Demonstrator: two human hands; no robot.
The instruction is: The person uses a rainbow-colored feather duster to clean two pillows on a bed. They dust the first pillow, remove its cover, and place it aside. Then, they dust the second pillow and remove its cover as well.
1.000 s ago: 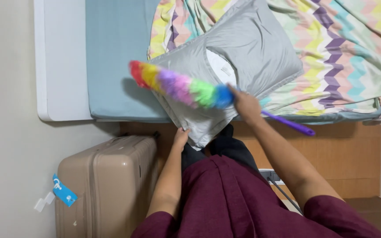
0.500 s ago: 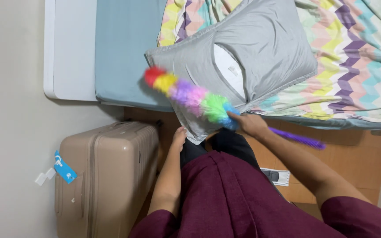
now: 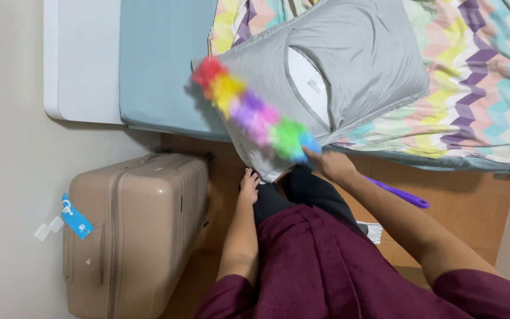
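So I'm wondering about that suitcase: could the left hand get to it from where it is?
Probably yes: the left hand hangs free beside the beige suitcase, with only bare floor between them.

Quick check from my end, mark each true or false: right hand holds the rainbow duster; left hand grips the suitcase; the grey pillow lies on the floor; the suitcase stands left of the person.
1. The right hand holds the rainbow duster: true.
2. The left hand grips the beige suitcase: false, it rests at the hanging edge of the grey pillow.
3. The pillow lies on the floor: false, it lies on the bed.
4. The suitcase stands left of the person: true.
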